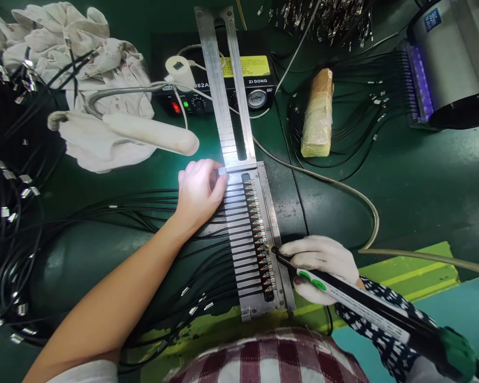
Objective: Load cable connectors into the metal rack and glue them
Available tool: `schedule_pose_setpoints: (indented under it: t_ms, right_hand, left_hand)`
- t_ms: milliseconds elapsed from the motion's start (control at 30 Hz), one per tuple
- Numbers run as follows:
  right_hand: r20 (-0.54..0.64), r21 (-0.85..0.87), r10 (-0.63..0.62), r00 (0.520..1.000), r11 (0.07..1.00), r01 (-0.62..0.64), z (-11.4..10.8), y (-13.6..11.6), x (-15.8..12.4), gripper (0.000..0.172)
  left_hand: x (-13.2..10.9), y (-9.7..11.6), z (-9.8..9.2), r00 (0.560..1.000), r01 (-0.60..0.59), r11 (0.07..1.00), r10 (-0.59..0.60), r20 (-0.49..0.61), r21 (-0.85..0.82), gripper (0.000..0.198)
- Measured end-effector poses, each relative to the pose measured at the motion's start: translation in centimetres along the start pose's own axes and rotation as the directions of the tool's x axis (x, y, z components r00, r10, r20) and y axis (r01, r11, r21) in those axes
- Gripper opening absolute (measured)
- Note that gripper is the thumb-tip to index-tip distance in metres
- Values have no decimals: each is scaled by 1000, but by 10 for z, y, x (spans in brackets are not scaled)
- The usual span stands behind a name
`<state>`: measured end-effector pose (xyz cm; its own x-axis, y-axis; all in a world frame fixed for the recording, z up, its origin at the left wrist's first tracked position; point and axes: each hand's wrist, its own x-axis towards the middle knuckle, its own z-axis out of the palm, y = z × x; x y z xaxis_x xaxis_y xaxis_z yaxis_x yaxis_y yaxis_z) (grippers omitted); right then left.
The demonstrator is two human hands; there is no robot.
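Observation:
A long slotted metal fixture (239,250) lies on the bench, holding a row of thin black cables (203,250). Their stripped ends with small metal connectors (259,234) line up along the fixture's slot. My bare left hand (201,189) closes thumb and fingers on the fixture's upper left corner, over the cables. In a white glove, my right hand (323,260) grips a black dispensing syringe (355,292) with green stickers and a green end. The syringe's thin tip meets the connector row about two-thirds of the way down; exact contact is too small to tell.
A black controller box (207,98) with a gauge stands behind the fixture's hinged frame (213,58). A white lamp (155,133) shines near my left hand. At right are a taped block (317,114) and a metal housing with purple light (421,88). Cable bundles (11,213) lie left.

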<state>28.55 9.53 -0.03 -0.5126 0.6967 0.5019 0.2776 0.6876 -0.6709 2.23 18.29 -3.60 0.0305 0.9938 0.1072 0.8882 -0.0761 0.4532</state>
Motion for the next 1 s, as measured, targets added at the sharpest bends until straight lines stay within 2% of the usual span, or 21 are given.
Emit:
schedule_pose_setpoints:
  t_ms: [167, 1000]
  right_hand:
    - [38, -12, 24, 999, 1000, -24, 2, 2, -1, 12]
    - [35, 39, 31, 999, 999, -33, 3, 5, -6, 14]
  left_hand:
    - [0, -1, 1, 1000, -4, 1000, 4, 0, -3, 13]
    - [-1, -2, 2, 1000, -9, 1000, 9, -12, 13, 15]
